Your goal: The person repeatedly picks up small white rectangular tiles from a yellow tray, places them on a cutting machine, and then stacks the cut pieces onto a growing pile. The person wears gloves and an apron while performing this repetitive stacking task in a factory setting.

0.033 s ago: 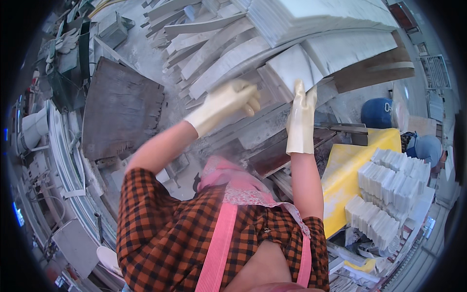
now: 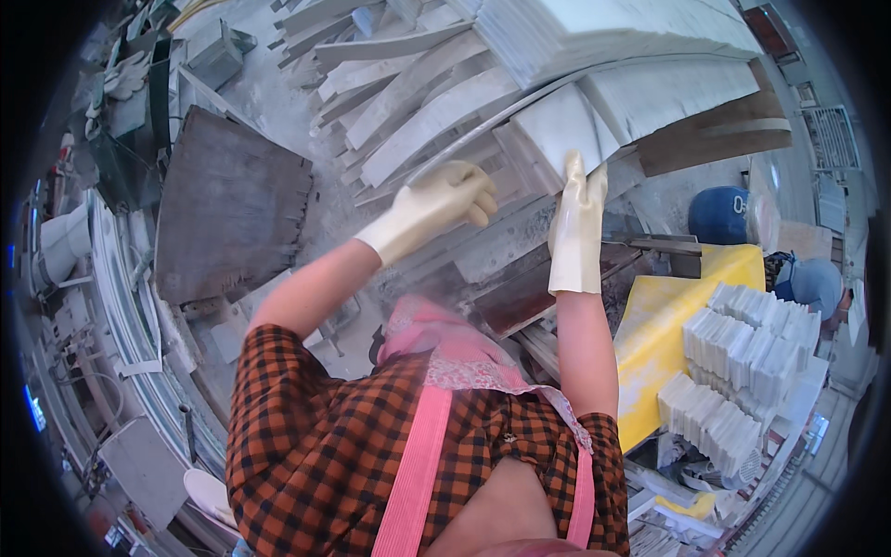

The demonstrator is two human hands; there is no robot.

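Observation:
Both my hands wear cream rubber gloves. My right hand (image 2: 577,223) grips the near corner of a white marble tile (image 2: 555,130), thumb on its top face and fingers at the edge. More tiles lie stacked under it, their edges showing. To the left, my left hand (image 2: 452,198) is held with fingers curled inward; whatever lies inside them, if anything, is hidden. A thin pale strip (image 2: 509,113) runs from behind that glove up to the right, along the marble. Beyond the tile, a larger veined marble slab (image 2: 664,97) lies beneath a thick stack of white slabs (image 2: 622,37).
Long stone offcuts (image 2: 436,116) lie in a heap ahead. A dark worn board (image 2: 232,204) stands at left. To the right are a blue drum (image 2: 717,215), a yellow cover (image 2: 664,316), rows of small white tiles (image 2: 742,339) and another person (image 2: 817,283).
My left hand has shifted slightly down, and its elbow a little right. The gripped tile and my right hand have moved slightly right. The thin strip stands out more clearly.

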